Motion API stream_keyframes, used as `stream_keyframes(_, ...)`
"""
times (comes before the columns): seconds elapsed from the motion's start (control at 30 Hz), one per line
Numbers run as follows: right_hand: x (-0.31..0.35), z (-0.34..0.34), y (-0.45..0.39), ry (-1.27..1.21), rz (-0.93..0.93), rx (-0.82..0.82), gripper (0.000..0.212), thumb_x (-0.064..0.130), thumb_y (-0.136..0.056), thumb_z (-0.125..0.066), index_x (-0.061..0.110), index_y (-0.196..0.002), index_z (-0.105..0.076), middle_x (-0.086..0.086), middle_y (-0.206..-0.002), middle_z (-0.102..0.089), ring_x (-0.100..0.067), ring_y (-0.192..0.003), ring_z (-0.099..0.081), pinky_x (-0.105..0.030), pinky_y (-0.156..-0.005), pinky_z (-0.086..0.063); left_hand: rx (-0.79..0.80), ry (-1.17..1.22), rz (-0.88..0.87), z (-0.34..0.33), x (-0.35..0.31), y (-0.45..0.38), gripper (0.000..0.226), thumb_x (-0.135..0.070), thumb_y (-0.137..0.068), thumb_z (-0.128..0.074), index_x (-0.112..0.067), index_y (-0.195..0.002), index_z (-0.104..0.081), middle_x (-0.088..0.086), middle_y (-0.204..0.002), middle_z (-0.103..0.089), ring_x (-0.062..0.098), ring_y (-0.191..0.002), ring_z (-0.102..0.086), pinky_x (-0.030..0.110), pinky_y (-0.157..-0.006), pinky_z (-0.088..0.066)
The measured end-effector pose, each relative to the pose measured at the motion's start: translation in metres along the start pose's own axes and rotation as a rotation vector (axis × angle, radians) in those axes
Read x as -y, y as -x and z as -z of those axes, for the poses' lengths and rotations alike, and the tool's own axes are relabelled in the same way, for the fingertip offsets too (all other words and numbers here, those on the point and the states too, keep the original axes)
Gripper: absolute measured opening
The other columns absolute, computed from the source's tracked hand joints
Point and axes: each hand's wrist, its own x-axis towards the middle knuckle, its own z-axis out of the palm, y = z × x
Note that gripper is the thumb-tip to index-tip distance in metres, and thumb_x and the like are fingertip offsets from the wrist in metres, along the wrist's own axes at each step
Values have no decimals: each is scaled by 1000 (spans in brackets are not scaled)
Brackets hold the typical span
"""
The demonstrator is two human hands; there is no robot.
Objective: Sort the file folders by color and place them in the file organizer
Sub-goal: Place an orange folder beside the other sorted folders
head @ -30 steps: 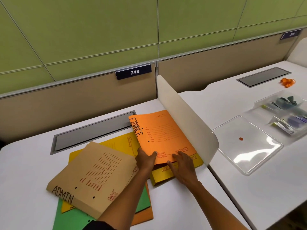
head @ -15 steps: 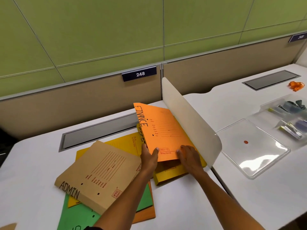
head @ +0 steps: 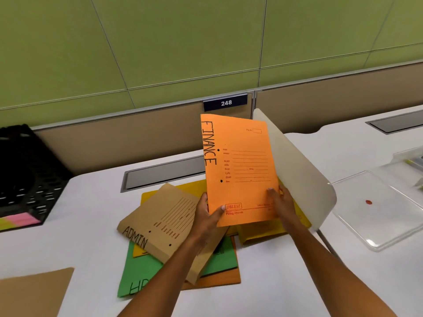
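An orange folder marked FINANCE (head: 240,165) stands nearly upright above the desk. My left hand (head: 207,219) grips its lower left corner, thumb on the front. My right hand (head: 280,202) holds its lower right edge. Below lies a heap of folders: a brown one marked ADMIN (head: 160,220) on top, yellow folders (head: 263,232), a green one (head: 139,273) and another orange one (head: 219,279). A black mesh file organizer (head: 29,177) stands at the far left, with pink and yellow-green sheets at its base.
A curved white divider panel (head: 302,170) rises just right of the lifted folder. A clear plastic lid (head: 377,209) lies on the neighbouring desk. Another brown folder's corner (head: 32,294) shows at the bottom left. A grey cable hatch (head: 164,172) sits behind the heap.
Both hands have lifted the orange FINANCE folder off the heap and tipped it from flat to nearly upright. The view has swung left, bringing the black organizer into sight.
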Motion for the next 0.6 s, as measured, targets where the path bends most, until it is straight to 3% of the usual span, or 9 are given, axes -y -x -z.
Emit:
stream_keyframes(0.2, 15, -31, 52, -130, 39, -37, 44, 47, -95, -51, 24, -132, -46, 0, -118, -57, -10, -93, -57, -28, -66, -46, 78, -40, -25, 50, 0, 32, 70, -22, -81, -76, -27, -137, -35, 1, -131, -59, 16, -116, -61, 35, -88, -57)
stream_keyframes(0.33, 17, -63, 92, -125, 82, -61, 43, 47, -96, -48, 26, -133, -44, -4, -121, -58, -20, -102, -57, -29, -68, -47, 51, -138, -50, 83, -3, 59, 88, -43, -70, -83, -33, -138, -27, -6, -131, -54, 13, -117, -57, 29, -85, -57)
stream_keyframes(0.47, 23, -99, 133, -117, 83, -39, 43, 52, -96, -44, 31, -133, -43, -4, -124, -56, -23, -107, -56, -35, -76, -49, 18, -214, -82, 122, -8, 93, 106, -54, -66, -78, -37, -146, -11, -17, -127, -48, 5, -107, -55, 13, -65, -53)
stream_keyframes(0.53, 25, -117, 154, -110, 88, -18, 44, 57, -94, -44, 34, -132, -43, -3, -128, -55, -23, -110, -55, -39, -81, -51, -1, -250, -103, 143, -8, 111, 113, -64, -67, -73, -41, -148, 1, -19, -128, -45, 5, -107, -55, 20, -73, -56)
stream_keyframes(0.6, 26, -135, 174, -105, 108, 5, 46, 58, -93, -44, 35, -133, -43, 0, -131, -53, -21, -113, -53, -41, -87, -50, -22, -286, -107, 160, -5, 125, 112, -75, -67, -65, -47, -146, 10, -14, -138, -40, 12, -116, -53, 38, -91, -55)
